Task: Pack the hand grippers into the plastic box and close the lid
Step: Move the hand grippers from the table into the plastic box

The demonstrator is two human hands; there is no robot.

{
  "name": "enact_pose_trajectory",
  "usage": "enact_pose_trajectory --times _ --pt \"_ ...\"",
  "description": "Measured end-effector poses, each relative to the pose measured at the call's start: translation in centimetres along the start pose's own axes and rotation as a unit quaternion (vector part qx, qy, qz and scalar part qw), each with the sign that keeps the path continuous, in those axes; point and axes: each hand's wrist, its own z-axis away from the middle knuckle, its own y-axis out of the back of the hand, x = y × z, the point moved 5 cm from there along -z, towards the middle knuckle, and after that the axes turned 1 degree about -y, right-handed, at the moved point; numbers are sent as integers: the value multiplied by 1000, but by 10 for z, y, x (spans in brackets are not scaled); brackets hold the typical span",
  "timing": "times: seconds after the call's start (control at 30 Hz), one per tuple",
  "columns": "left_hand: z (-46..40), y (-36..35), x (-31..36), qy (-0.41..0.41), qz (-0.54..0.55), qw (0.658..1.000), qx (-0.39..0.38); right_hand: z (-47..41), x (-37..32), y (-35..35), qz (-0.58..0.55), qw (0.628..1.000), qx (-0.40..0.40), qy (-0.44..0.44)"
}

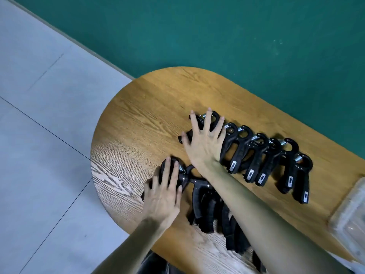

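Head view: a rounded wooden bench [138, 115] stands on a floor of pale tiles [39, 115] and green surface [217, 26].

Two groups of black hand grippers lie on the bench. One is a far row [262, 157] running across the bench top, each gripper overlapping its neighbour, spring ends pointing away from the person and white-labelled handle tips pointing back toward them. The other is a near cluster [205, 204], piled more loosely at the bench edge closest to the person and partly hidden under the right forearm.

The left hand [164, 192] lies flat with fingers straight and spread on the leftmost gripper [167, 169] of the near cluster, covering its round head beside the spring; it presses rather than clasps, and no finger curls round anything.

The right hand [203, 141] reaches across the near cluster to the left end of the far row. Its fingers are straight and fanned out over the end gripper [212, 117] there, palm down on it, again resting and not clasping.

The plastic box [353, 220], clear and blurred, sits at the bench's right end, beyond the far row, cut off by the picture's edge. Whether its lid is on cannot be told.
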Motion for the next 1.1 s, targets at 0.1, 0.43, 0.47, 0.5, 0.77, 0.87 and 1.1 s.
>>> enact_pose_trajectory --times 0.1,0.43,0.47,0.5,0.77,0.87,1.1 --pt "-7 5 -2 1 -10 1000 7 -9 -6 -4 8 1000 -13 -27" --pt "-17 12 -10 11 -20 1000 12 -19 -24 -8 -21 999 -29 -15" --pt "-17 11 -10 15 -18 1000 5 -19 -24 -9 -20 999 -27 -17" --pt "-17 12 -11 20 -17 1000 -2 -17 -24 -10 -15 999 -24 -19" --pt "-17 16 -9 22 -31 999 -37 -16 -22 -8 2 1000 -5 2" --pt "-14 17 -11 32 -33 998 -36 -14 -19 -3 7 1000 4 23" --pt "-6 14 -15 26 -45 998 -26 7 -12 12 36 997 28 61"
